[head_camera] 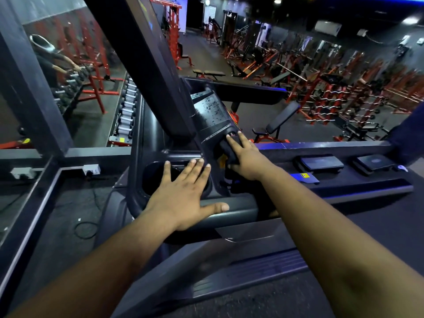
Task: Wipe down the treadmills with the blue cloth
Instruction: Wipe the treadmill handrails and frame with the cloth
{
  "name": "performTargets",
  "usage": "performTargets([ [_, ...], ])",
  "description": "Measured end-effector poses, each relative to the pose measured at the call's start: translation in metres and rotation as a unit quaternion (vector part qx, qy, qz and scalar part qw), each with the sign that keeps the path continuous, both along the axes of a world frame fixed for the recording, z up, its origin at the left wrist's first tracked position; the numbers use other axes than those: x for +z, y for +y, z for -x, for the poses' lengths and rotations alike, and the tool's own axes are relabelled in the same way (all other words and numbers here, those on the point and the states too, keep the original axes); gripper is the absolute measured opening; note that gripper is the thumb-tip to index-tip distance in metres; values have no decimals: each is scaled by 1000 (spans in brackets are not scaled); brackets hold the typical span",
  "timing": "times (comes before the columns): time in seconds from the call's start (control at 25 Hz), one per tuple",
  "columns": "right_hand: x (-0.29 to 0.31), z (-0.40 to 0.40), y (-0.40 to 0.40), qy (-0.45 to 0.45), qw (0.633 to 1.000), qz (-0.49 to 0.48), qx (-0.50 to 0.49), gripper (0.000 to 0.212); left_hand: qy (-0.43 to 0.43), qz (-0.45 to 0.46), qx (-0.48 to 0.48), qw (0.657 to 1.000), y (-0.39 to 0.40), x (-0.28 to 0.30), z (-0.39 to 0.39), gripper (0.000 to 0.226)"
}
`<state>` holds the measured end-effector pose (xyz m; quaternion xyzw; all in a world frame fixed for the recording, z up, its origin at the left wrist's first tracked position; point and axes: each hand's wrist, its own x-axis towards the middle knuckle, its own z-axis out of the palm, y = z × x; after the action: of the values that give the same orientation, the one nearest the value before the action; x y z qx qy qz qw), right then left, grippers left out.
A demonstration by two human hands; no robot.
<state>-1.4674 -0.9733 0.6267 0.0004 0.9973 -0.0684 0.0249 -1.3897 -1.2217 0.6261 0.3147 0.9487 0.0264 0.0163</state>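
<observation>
The left hand (pixel 183 193) is laid flat on the treadmill (pixel 174 143) console, over the rim of a round cup holder (pixel 151 180); its fingers (pixel 195 171) are straight and spread, and the thumb is stretched out along the padded front bar (pixel 238 210). The right hand (pixel 247 157) is pressed on a dark cloth (pixel 229 149) at the lower edge of the sloping control panel (pixel 210 111), just right of the left hand. Its fingers are held straight and close together on top of the cloth, with the thumb tucked at the cloth's near edge. The cloth is bunched under the palm; its colour looks almost black in this light. A second console with two dark pads (pixel 321 162) is seen to the right. Red weight racks (pixel 332 95) are seen well beyond, across the gym floor.
</observation>
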Motion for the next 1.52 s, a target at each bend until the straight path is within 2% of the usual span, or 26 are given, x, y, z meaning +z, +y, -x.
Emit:
performTargets([
  [0.08, 0, -5, 6, 2, 1000, 13, 12, 91, 5, -4, 5, 1000, -1, 0, -2, 111],
  [0.28, 37, -40, 22, -72, 996, 6, 49, 75, 7, -24, 3, 1000, 0, 2, -2, 112],
  [0.36, 61, -59, 18, -25, 998, 36, 47, 71, 21, -44, 4, 999, -3, 1, -1, 110],
  [0.44, 81, -82, 10, 53, 991, 108, 57, 69, 52, -77, 2, 996, -6, 1, -3, 106],
  [0.52, 89, -110, -8, 25, 984, 156, 78, 78, 79, -118, 3, 990, -11, 1, -8, 104],
  [0.6, 66, -132, -37, -61, 994, 51, 75, 93, 99, -118, -3, 988, -26, 1, -7, 103],
  [0.64, 44, -139, -53, -65, 996, -9, 57, 97, 109, -100, -9, 989, -37, -2, -5, 103],
  [0.68, 24, -144, -68, -33, 998, -41, 29, 98, 113, -86, -14, 990, -50, -6, -2, 104],
  [0.76, 0, -144, -103, 51, 996, -57, -39, 97, 87, -91, -16, 992, -76, -13, 8, 106],
  [0.84, -5, -138, -141, 89, 993, -56, -58, 94, 53, -106, -47, 992, -95, -17, 22, 108],
  [0.96, -5, -139, -183, 115, 991, -69, 11, 84, 16, -125, -112, 986, -117, -19, 46, 107],
  [1.04, -4, -139, -178, 112, 992, -48, 36, 82, -12, -118, -122, 985, -133, -21, 62, 108],
  [1.16, 6, -132, -153, 75, 993, -23, -85, 91, -35, -111, -134, 984, -146, -27, 73, 112],
  [1.24, 5, -121, -183, 64, 986, -49, -148, 95, -56, -115, -150, 980, -149, -26, 77, 115],
  [1.36, -9, -124, -243, 122, 986, -73, -90, 86, -92, -138, -165, 972, -152, -25, 81, 117],
  [1.44, -9, -139, -229, 158, 985, -65, -4, 75, -110, -142, -175, 968, -154, -25, 84, 117],
  [1.52, -4, -147, -188, 148, 987, -62, 24, 77, -124, -146, -180, 965, -155, -25, 87, 115],
])
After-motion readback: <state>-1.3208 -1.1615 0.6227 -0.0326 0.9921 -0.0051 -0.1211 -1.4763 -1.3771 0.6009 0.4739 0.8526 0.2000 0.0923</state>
